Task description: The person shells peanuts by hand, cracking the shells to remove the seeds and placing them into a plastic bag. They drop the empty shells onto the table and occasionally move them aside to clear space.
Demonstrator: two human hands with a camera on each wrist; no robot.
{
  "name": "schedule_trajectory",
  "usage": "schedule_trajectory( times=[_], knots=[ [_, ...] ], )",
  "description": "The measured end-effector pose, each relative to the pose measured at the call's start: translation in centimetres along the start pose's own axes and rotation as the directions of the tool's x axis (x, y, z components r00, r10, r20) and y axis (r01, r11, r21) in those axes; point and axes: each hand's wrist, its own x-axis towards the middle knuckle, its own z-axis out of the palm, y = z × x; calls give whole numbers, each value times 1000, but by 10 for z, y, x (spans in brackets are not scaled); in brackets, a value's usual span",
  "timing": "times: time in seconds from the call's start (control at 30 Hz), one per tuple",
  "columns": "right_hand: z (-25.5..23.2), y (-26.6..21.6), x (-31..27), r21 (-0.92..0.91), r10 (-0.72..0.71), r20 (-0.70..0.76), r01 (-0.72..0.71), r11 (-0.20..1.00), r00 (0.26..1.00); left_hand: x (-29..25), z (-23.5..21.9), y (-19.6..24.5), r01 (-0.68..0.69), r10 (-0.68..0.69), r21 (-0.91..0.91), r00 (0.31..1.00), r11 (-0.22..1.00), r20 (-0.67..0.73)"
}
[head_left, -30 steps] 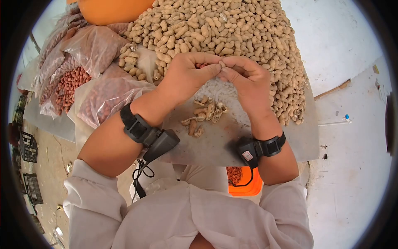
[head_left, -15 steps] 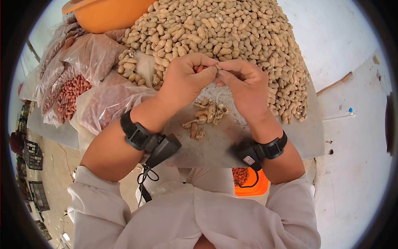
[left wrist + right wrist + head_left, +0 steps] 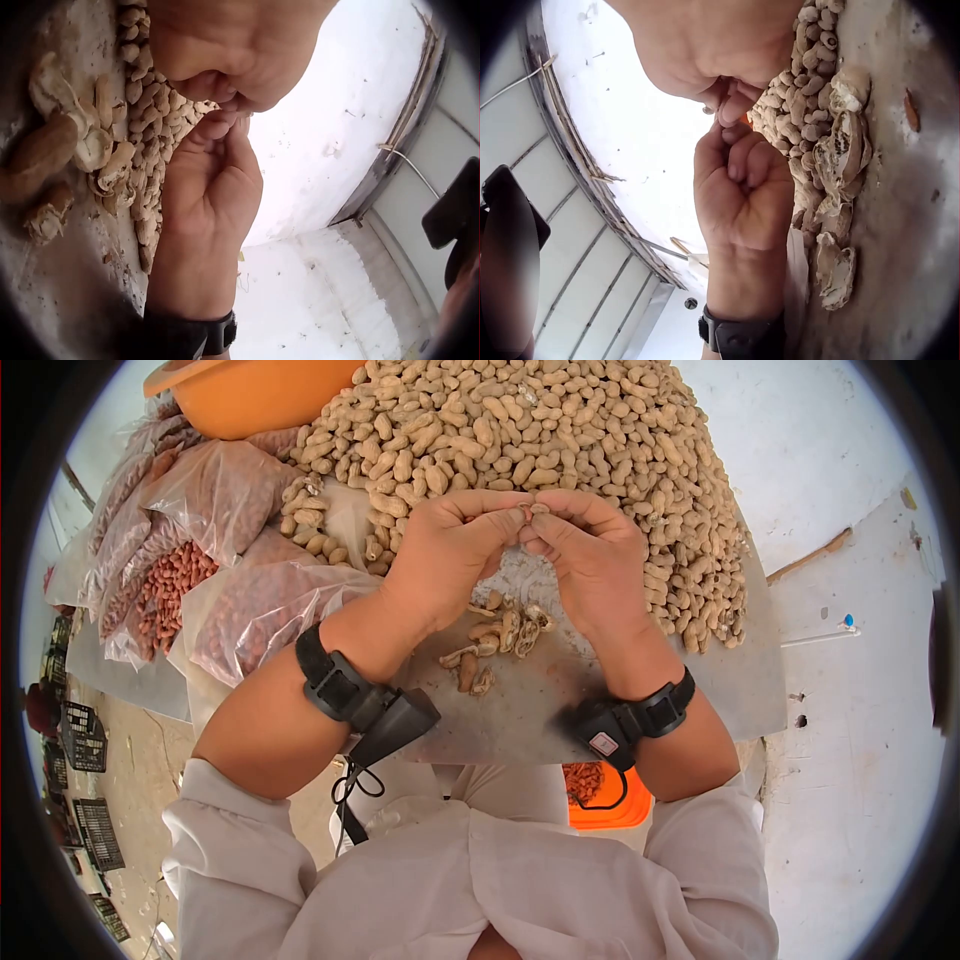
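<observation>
Pale, small peanut fragment [image 3: 540, 509]: my left hand [image 3: 448, 550] and right hand [image 3: 602, 565] pinch it between fingers [image 3: 588, 507], probably for steadiness. Tan unshelled peanuts [image 3: 560, 435] heap at upper centre, likely for reach.

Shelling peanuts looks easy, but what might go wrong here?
Whatever the left fingers and right fingers are pinching might slip and get lost among the broken shells nearby. The loose peanut heap could slide forward. The plastic bag beside the left forearm might get nudged.
</observation>
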Motion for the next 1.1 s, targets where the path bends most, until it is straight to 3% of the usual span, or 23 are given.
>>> schedule_trajectory(
  times=[0.3, 0.4, 0.43, 0.5, 0.6, 0.8, 0.9, 1.0, 1.1],
  knots=[
    [-4, 1, 0, 11, -3, 34, 3, 1000, 999, 0, 1, 2, 42, -41, -91, 999, 995, 13],
    [0, -1, -1, -68, -79, 29, 80, 994, 996, 0, 3, 2, 58, -59, -102, 998, 993, -10],
    [1, -3, -2, -172, -108, 40, 113, 979, 993, 1, 1, 2, 93, -89, -157, 995, 983, 36],
    [1, -8, -4, -372, -162, 70, 177, 911, 984, 3, -5, 2, 170, -139, -261, 981, 950, 132],
    [3, -7, -2, -468, -208, 178, 269, 842, 962, 1, -5, 5, 324, -297, -345, 946, 881, 129],
    [7, -13, -1, -697, -454, 423, 601, 390, 784, 4, -9, 0, 401, -353, -400, 916, 824, 189],
    [8, -11, -1, -698, -468, 409, 599, 393, 783, 4, -10, -2, 400, -361, -407, 916, 821, 173],
    [11, -18, -6, -717, -385, 284, 461, 523, 878, 4, -5, 3, 336, -339, -350, 939, 875, 53],
    [4, -18, -3, -669, -260, 390, 466, 579, 883, 12, -19, 7, 218, -242, -413, 970, 884, -6]
  ],
)
